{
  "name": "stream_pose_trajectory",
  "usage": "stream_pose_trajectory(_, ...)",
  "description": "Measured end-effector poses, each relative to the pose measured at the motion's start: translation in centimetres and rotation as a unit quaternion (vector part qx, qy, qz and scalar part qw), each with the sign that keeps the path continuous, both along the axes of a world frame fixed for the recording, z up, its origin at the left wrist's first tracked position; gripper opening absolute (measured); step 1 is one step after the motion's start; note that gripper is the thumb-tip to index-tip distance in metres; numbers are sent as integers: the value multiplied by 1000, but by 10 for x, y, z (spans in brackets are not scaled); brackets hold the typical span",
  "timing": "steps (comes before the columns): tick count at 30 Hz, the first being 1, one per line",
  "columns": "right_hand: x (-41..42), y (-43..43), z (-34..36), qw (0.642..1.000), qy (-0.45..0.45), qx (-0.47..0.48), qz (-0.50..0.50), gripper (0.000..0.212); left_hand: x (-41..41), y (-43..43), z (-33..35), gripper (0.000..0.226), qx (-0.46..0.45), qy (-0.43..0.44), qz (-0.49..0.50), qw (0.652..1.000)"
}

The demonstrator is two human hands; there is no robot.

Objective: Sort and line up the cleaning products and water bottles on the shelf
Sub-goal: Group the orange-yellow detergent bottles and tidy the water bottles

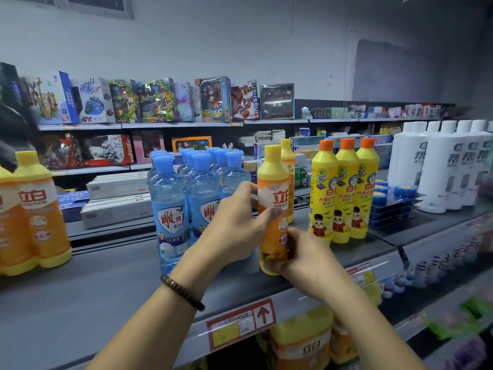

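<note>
An orange bottle (276,193) with a yellow cap stands upright at the front edge of a grey shelf (106,289), just right of the picture's centre. Both hands grip it. The left hand (234,225) curls round its label from nine o'clock. The right hand (304,257) wraps its lower body from four o'clock. A dark beaded bracelet (182,292) circles the left wrist.

Touching the bottle's nine o'clock side is a cluster of clear blue bottles (170,198) with blue caps, several rows deep. Just behind it, at one o'clock, stands a second orange bottle (287,156). At three o'clock, near but apart, three yellow bottles (344,193) with orange caps stand in a row. Further toward three o'clock lie stacked packs of blue discs (394,204), then a group of tall white bottles (440,166) at the right edge.

Well apart at nine o'clock, at the left edge, stand two more orange bottles (34,209). At six o'clock, a red-framed price tag (240,324) with an up arrow hangs on the shelf's lip. At eleven o'clock, on a far aisle, toy boxes (160,102) line the top shelf.
</note>
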State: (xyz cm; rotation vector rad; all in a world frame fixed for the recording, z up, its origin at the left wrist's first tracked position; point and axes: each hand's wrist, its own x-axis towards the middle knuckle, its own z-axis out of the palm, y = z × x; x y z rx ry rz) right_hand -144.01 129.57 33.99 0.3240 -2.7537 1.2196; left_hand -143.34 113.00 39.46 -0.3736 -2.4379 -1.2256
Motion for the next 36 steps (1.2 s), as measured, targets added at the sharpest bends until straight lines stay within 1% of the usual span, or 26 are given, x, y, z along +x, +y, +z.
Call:
stream_pose_trajectory(2,5,-5,-1,999,-1,38,-13,33,5,-4,-2,33,7,5,4,1000)
stream_pose_trajectory(4,12,-16,0,997,-3,71,-16,38,13,-13,-2,29,1,5,8,1000)
stream_pose_trajectory(9,30,-64,8,995,-42,87,20,40,40,-56,2,20,10,-15,28,999)
stream_pose_trajectory(13,44,-114,5,993,-9,106,52,48,65,-108,1,17,28,-25,67,997)
stream_pose_trajectory(17,59,-164,5,986,8,116,115,45,93,-155,2,24,34,-48,105,993)
stream_pose_trajectory(21,67,-215,9,979,9,120,162,35,115,-200,3,34,31,-54,148,987)
stream_pose_trajectory(24,68,-255,10,975,14,130,178,36,130,-231,6,33,28,-51,185,981)
stream_pose_trajectory(28,75,-308,13,967,31,155,198,32,148,-274,9,35,24,-52,237,970)
stream_pose_trajectory(30,78,-334,14,965,42,160,203,30,156,-292,10,39,3,-57,263,963)
stream_pose_trajectory(32,78,-358,13,966,43,156,201,34,166,-310,11,42,-21,-59,298,953)
stream_pose_trajectory(34,76,-377,11,970,30,140,196,40,174,-328,11,40,-27,-60,348,935)
stream_pose_trajectory(36,74,-392,9,972,25,135,191,44,181,-346,11,41,-19,-58,410,910)
